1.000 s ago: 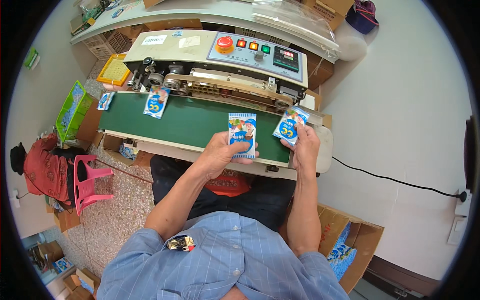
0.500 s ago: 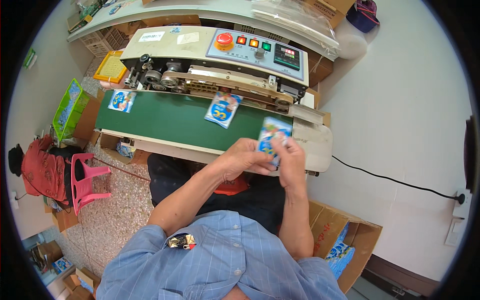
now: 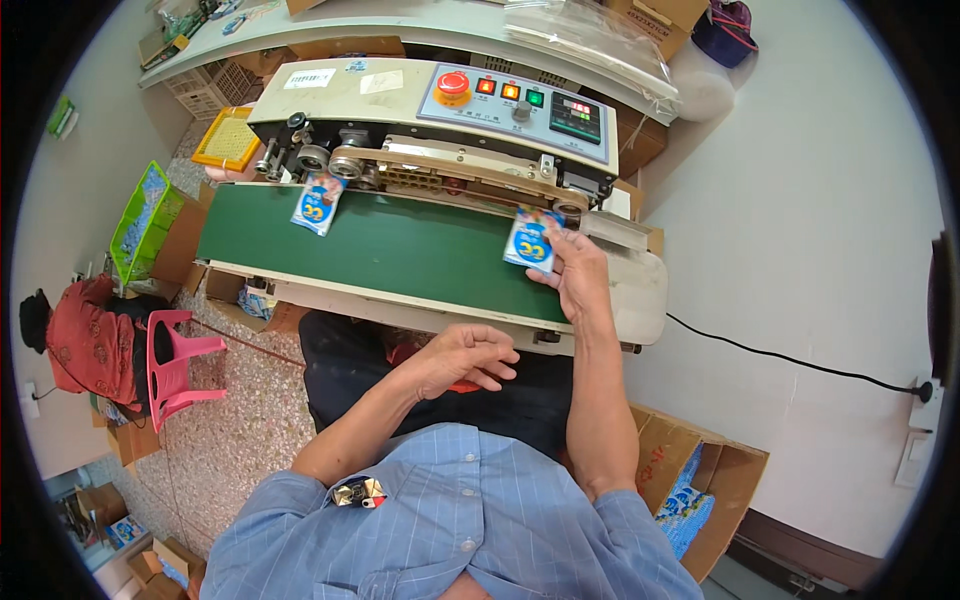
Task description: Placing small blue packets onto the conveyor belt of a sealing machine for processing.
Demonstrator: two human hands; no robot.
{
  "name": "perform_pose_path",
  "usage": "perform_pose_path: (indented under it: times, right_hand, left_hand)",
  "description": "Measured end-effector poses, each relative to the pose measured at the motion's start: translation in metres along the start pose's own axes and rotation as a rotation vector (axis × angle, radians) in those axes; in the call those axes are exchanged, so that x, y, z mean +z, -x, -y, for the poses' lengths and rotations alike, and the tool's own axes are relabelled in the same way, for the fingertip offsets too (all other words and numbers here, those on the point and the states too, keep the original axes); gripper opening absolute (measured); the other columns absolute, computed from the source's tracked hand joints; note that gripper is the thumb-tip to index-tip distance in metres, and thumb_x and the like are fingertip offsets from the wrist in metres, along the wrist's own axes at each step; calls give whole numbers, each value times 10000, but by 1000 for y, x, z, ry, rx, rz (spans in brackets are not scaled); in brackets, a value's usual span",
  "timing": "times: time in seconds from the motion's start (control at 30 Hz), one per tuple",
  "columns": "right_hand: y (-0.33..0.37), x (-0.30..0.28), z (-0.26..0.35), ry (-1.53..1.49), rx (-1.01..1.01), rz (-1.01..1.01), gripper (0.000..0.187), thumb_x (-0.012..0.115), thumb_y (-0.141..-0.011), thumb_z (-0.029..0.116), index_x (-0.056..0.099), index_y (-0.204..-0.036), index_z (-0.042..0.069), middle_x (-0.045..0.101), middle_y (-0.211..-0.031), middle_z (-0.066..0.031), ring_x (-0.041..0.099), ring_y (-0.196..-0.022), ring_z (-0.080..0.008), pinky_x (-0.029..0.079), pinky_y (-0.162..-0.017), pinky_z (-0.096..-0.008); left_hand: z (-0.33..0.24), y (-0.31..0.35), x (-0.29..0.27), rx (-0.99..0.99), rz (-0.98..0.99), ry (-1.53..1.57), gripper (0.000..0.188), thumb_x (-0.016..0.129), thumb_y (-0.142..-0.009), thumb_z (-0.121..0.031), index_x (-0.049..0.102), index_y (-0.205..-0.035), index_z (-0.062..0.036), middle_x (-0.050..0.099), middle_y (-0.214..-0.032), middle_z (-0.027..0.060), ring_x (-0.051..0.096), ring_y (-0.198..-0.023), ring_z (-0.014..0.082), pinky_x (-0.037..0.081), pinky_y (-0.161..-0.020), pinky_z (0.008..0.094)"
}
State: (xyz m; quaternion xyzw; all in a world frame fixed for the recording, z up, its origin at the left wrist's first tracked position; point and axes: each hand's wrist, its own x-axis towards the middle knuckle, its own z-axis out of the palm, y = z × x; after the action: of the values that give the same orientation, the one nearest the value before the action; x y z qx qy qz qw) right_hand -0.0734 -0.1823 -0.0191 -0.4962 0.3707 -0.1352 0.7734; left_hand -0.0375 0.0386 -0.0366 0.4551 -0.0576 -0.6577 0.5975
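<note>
My right hand pinches a small blue and white printed sachet by its right side. The sachet's upper edge is at the right end of the band sealing machine, beside a roller. Over my lap, my left hand is empty, its fingers loosely curled and apart. A second sachet of the same print lies at the left of the green conveyor belt, its top edge under the machine's rollers.
Behind the machine runs a white shelf with plastic bags. An open cardboard box of sachets stands at my right. To the left are a pink plastic stool, a green basket and a yellow tray. A black cable crosses to the wall.
My right hand has carried its sachet up to the machine's right end. My left hand has let go and drawn back. The belt sachet moved left; the one at the far left is gone.
</note>
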Motion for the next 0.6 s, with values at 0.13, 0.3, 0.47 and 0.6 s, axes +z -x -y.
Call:
perform_pose_path:
  times: [0.13,0.3,0.47,0.6]
  right_hand:
    - [40,-9,-8,13,-74,-138,288,613,-976,229,566,-1142,-1,666,-1042,-141,699,-946,-226,608,-648,-334]
    - [104,1,4,96,-241,-184,248,643,-952,201,613,-1097,1,674,-993,-103,696,-900,-177,591,-656,-297]
    - [214,-19,53,392,-555,-457,140,636,-953,119,663,-1020,-1,689,-912,-55,687,-833,-121,546,-644,-245]
    - [306,-84,81,652,-511,-859,159,679,-919,120,682,-1002,-15,683,-902,-43,673,-828,-107,521,-658,-235]
  left_hand:
    - [13,-8,2,-54,73,-13,341,657,-957,-194,582,-1197,35,684,-1112,152,714,-923,201,616,-738,289]
    - [35,-25,-8,-68,-14,-223,392,621,-962,-233,581,-1226,54,681,-1100,152,698,-927,220,607,-765,313]
    - [79,-45,-38,-117,-146,-157,322,649,-956,-228,612,-1152,25,685,-1028,126,699,-854,192,608,-693,291]
    - [95,-52,-57,-168,-146,-184,351,637,-957,-183,542,-1222,28,671,-1063,143,696,-880,212,611,-707,313]
